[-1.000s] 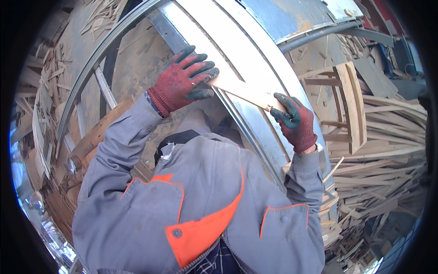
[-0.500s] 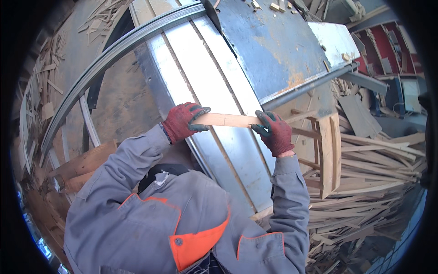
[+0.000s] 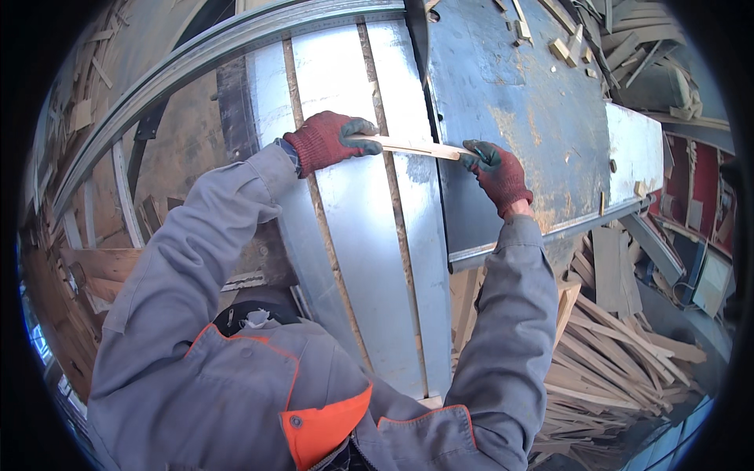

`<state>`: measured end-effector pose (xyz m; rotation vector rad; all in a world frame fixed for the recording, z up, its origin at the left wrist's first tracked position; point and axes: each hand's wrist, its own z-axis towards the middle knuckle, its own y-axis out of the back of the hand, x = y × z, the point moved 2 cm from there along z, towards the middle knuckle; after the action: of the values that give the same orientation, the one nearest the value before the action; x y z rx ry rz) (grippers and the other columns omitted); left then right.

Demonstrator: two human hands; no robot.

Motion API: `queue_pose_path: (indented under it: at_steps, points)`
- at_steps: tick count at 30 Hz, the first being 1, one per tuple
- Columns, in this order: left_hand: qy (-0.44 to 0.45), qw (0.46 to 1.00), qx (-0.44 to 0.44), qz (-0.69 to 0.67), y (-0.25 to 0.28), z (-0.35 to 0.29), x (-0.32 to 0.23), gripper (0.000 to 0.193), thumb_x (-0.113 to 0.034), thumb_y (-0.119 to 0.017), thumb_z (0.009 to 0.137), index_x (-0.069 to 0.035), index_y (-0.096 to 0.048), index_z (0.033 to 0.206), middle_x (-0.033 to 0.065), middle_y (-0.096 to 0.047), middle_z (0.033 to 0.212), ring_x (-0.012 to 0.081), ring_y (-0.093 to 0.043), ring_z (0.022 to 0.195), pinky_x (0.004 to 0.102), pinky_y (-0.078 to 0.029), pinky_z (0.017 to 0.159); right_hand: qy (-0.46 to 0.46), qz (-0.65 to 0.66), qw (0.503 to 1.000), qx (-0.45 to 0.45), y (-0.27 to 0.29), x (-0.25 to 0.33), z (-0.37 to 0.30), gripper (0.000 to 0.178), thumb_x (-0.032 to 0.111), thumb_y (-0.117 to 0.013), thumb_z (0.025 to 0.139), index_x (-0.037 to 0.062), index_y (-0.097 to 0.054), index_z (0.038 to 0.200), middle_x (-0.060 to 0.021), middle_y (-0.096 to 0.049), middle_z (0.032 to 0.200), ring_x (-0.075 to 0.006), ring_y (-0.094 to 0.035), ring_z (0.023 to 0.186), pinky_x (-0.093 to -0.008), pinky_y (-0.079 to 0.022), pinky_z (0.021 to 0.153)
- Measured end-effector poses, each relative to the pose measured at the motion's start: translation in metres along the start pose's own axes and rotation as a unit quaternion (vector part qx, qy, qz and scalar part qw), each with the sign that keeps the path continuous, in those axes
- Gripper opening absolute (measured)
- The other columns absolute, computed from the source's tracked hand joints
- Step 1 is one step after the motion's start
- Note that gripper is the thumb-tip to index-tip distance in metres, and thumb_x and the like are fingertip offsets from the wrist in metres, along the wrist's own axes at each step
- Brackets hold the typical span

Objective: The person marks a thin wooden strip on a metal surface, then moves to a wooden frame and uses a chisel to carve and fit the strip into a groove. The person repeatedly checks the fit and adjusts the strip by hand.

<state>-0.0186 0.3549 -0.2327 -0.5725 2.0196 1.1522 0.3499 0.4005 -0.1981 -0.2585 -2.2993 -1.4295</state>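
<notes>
A short strip of pale wood (image 3: 415,147) spans the gap between my two gloved hands, its narrow edge facing up. My left hand (image 3: 330,144), in a red glove with dark green fingertips, is closed round the strip's left end. Gripping the right end is my right hand (image 3: 500,174) in a matching glove. Beneath the strip lies a shiny metal sliding table (image 3: 357,228) with two lengthwise slots. My right hand is over the neighbouring dark steel table (image 3: 542,133), just past the seam between the two surfaces.
A long metal fence rail (image 3: 196,71) crosses the table's far end. Small wood offcuts (image 3: 561,49) lie on the steel table's far part. Heaps of wooden strips (image 3: 605,361) cover the floor at right. Timber beams (image 3: 102,263) rest at left.
Both hands have carried the wood strip farther forward over the table. The strip has turned from its broad face to its narrow edge. My view has shifted too.
</notes>
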Motion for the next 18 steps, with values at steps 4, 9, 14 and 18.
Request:
queue_pose_path:
  at_steps: [4, 9, 14, 18]
  points:
    - [-0.028, 0.976, -0.103, 0.191, 0.003, 0.022, 0.004, 0.06, -0.054, -0.082, 0.091, -0.011, -0.074, 0.132, 0.0135, -0.076, 0.12, 0.0338, -0.074, 0.109, 0.0431, -0.059, 0.097, 0.096, -0.09, 0.988, -0.079, 0.004, 0.0, 0.037, 0.037, 0.031, -0.082, 0.092, 0.0262, -0.076, 0.128, -0.0029, -0.076, 0.121, -0.0323, -0.074, 0.102, -0.0429, -0.06, 0.083]
    - [-0.086, 0.946, -0.216, 0.225, -0.018, 0.043, 0.007, 0.067, -0.064, -0.076, 0.087, -0.018, -0.072, 0.135, 0.008, -0.071, 0.126, 0.0295, -0.066, 0.115, 0.0441, -0.054, 0.1, 0.113, -0.149, 0.975, -0.121, 0.009, 0.0, 0.07, 0.037, 0.037, -0.078, 0.094, 0.0262, -0.074, 0.129, -0.0026, -0.074, 0.121, -0.0309, -0.074, 0.105, -0.0434, -0.06, 0.083]
    - [-0.101, 0.911, -0.265, 0.299, -0.029, 0.056, 0.012, 0.061, -0.064, -0.072, 0.09, -0.02, -0.075, 0.132, 0.0042, -0.068, 0.125, 0.026, -0.063, 0.118, 0.0438, -0.05, 0.104, 0.116, -0.193, 0.964, -0.14, 0.005, -0.008, 0.085, 0.035, 0.043, -0.074, 0.096, 0.0273, -0.075, 0.128, -0.0027, -0.074, 0.121, -0.0291, -0.073, 0.107, -0.0441, -0.06, 0.082]
    - [-0.091, 0.913, -0.251, 0.308, -0.03, 0.058, 0.015, 0.06, -0.066, -0.069, 0.093, -0.021, -0.076, 0.132, 0.0037, -0.066, 0.126, 0.0248, -0.061, 0.118, 0.0443, -0.048, 0.107, 0.138, -0.162, 0.964, -0.158, 0.003, -0.017, 0.087, 0.037, 0.044, -0.073, 0.097, 0.0278, -0.073, 0.131, -0.0032, -0.073, 0.124, -0.0309, -0.073, 0.107, -0.0448, -0.06, 0.082]
